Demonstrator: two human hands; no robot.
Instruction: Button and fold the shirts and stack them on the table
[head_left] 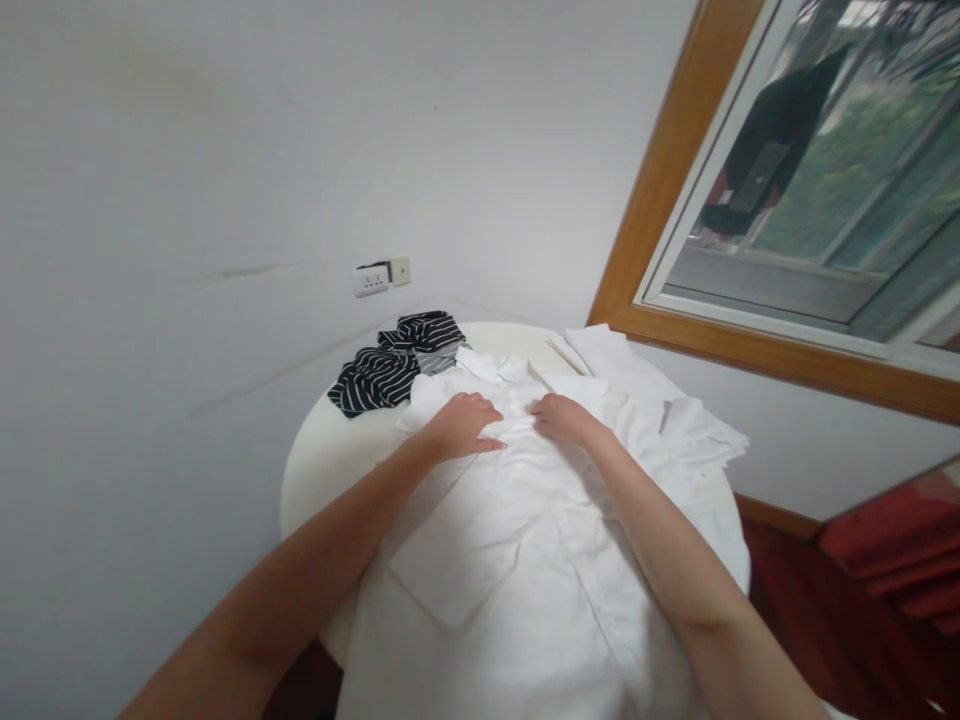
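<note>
A white coat (480, 555) with a collar lies spread front up over a round table and hangs off its near edge. Its cloth is creased, and a patch pocket shows low on the left side. My left hand (463, 425) rests on the chest part below the collar, fingers stretched and thumb apart, holding nothing. Just right of the coat's middle, my right hand (562, 417) has its fingers bent and pressed together on the front edge. The exact fold between those fingertips is too small to make out.
Black-and-white striped cloth (382, 370) lies bunched at the table's back left. The white round table (311, 480) stands against a wall with a socket (370, 280). A wood-framed window (637, 322) is at right, and red fabric (900, 545) lies low at far right.
</note>
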